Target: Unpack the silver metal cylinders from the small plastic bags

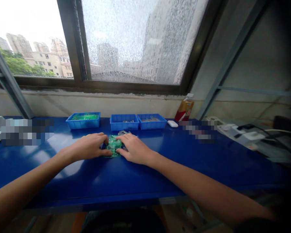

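A green circuit board point(113, 146) lies on the blue tabletop in front of me, its outer edges partly covered by fingers. My left hand point(93, 146) grips the board's left side, thumb at the near corner and fingers curled at the far one. From the right, my right hand point(135, 149) has thumb and forefinger closed on the board. Whether a small part is also between those fingers, I cannot tell. Just beyond the right fingertips lie some small grey metal pieces point(123, 132), partly hidden by the hand.
Along the back stand a blue bin point(83, 124) of green boards and two blue bins point(124, 127) point(152, 125) with small metal parts. Right of them are a white case point(172, 123) and a drink bottle point(185, 108). Power strips and cables point(244, 134) lie at far right.
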{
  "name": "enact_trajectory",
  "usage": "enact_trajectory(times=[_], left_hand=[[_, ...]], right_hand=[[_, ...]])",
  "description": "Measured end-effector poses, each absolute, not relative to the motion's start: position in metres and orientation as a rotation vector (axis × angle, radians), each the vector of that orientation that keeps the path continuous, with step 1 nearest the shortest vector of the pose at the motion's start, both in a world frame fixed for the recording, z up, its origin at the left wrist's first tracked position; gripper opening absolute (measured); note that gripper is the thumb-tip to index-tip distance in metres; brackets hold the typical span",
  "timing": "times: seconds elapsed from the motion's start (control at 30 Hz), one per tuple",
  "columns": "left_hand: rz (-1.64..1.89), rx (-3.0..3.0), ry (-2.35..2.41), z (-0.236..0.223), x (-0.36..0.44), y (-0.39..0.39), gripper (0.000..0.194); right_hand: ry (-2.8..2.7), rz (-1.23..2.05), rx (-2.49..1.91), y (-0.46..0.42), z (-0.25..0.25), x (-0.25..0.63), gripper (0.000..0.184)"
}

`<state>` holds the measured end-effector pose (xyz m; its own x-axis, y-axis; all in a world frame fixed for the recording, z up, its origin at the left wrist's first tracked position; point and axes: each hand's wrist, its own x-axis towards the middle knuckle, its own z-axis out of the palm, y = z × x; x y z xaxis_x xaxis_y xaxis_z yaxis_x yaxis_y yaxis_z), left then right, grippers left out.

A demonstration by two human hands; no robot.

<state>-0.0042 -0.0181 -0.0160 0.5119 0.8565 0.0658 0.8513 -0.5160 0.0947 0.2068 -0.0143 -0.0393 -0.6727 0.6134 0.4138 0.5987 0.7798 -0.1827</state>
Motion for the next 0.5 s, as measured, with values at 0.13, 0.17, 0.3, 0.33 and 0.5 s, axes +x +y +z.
enact_trajectory(times=[0.13, 0.17, 0.3, 0.33, 0.5], left_hand=[[0.483, 2.480, 1.295, -0.018, 0.000, -0.010, 0.033], [0.557, 2.428, 1.233, -0.018, 0.003, -0.010, 0.029], [0.720, 2.378, 1.114, -0.017, 0.013, -0.016, 0.027], [0.730, 2.391, 1.099, -0.018, 0.015, -0.018, 0.030], [0.814, 2.377, 1.058, -0.028, 0.026, -0.026, 0.067]], right_hand=[[-2.413, 0.104, -0.871, -0.012, -0.037, 0.208, 0.041], [-2.392, 0.123, -0.856, -0.012, -0.036, 0.209, 0.038], [-2.297, 0.183, -0.848, -0.014, -0.030, 0.211, 0.023], [-2.264, 0.200, -0.863, -0.016, -0.029, 0.211, 0.020], [-2.130, 0.327, -0.966, -0.025, -0.027, 0.205, 0.009]])
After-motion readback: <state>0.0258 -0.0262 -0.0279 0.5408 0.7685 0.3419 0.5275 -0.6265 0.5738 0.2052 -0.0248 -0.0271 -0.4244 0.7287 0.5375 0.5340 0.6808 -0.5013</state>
